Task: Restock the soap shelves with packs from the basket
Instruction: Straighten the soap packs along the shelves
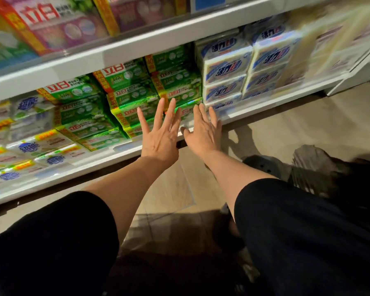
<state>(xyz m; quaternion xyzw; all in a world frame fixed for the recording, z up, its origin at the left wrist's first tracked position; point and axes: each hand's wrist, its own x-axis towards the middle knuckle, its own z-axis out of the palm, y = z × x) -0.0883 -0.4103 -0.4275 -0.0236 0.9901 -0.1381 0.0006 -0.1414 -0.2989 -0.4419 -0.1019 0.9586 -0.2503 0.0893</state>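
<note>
Indoor store lighting, moderate and warm, falls from above and behind the viewer. The green soap packs at centre catch bright specular glare on their film wrap, with a small red-green flare just beyond the left hand. The right hand and both forearms are evenly lit and fairly sharp. Motion blur smears the far right shelf end into pale streaks and softens the white-and-blue packs. The upper shelf packs at far left are out of focus. Dark shadows pool on the floor beside the basket. Wide-angle distortion bows the shelf edges.
</note>
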